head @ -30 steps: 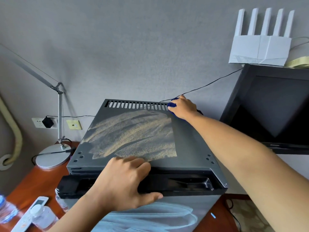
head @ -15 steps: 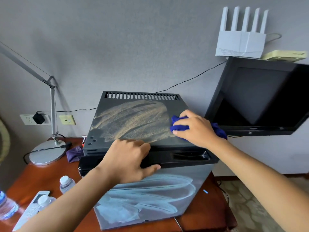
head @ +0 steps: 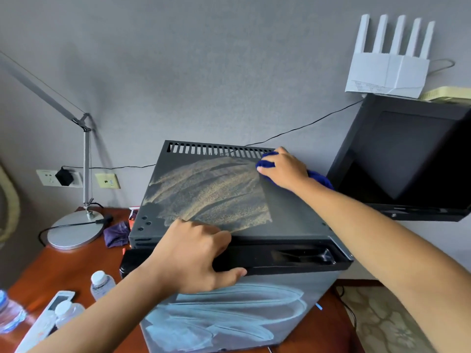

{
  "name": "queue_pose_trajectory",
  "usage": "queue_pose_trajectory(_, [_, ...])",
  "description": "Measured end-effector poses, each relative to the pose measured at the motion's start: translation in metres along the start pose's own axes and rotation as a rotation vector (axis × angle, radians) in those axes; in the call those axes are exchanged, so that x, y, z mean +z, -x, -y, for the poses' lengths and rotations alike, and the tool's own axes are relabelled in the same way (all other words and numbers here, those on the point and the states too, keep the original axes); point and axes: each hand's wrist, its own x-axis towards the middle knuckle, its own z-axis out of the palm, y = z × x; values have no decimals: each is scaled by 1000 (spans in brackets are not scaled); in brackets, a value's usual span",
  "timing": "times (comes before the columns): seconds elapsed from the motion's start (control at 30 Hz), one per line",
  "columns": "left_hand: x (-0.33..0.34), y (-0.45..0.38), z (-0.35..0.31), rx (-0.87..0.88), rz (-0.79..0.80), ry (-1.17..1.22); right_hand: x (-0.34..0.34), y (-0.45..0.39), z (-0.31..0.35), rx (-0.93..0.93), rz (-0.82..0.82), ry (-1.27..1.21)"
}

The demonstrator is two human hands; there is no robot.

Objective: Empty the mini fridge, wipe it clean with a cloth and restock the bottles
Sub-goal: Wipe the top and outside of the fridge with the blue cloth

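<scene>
A dark grey mini fridge (head: pixel 293 215) stands on a red-brown wooden desk (head: pixel 76 266), its door shut and its top streaked with tan dust (head: pixel 214 192). My right hand (head: pixel 283 169) presses a blue cloth (head: pixel 267 161) onto the top's far right corner, by the vent slots. My left hand (head: pixel 193 256) grips the fridge's front top edge, thumb under the door's black rim. Three clear water bottles with white or blue caps (head: pixel 100 282) (head: pixel 67 314) (head: pixel 7 312) stand on the desk at the lower left.
A white remote (head: pixel 43 319) lies among the bottles. A purple cloth (head: pixel 116 234) and a silver desk lamp's base (head: pixel 75 231) sit left of the fridge. A black TV (head: pixel 407 159) hangs at the right, a white router (head: pixel 387 70) above it. Wall sockets (head: pixel 58 177) and cables run behind.
My right hand has slid the blue cloth from the front right of the fridge top back to the far right corner. My left hand keeps its grip on the front edge.
</scene>
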Motion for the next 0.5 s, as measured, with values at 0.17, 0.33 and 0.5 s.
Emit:
queue_pose_trajectory(0.17, [-1,-1,1,-23,12,-11,11,-64,4,52,48,30])
queue_pose_trajectory(0.33, [0,1,0,-37,6,-3,11,-50,5,42,38,4])
queue_pose_trajectory(0.5, [-1,0,-1,-34,-23,-13,-7,31,20,-28,26,-3])
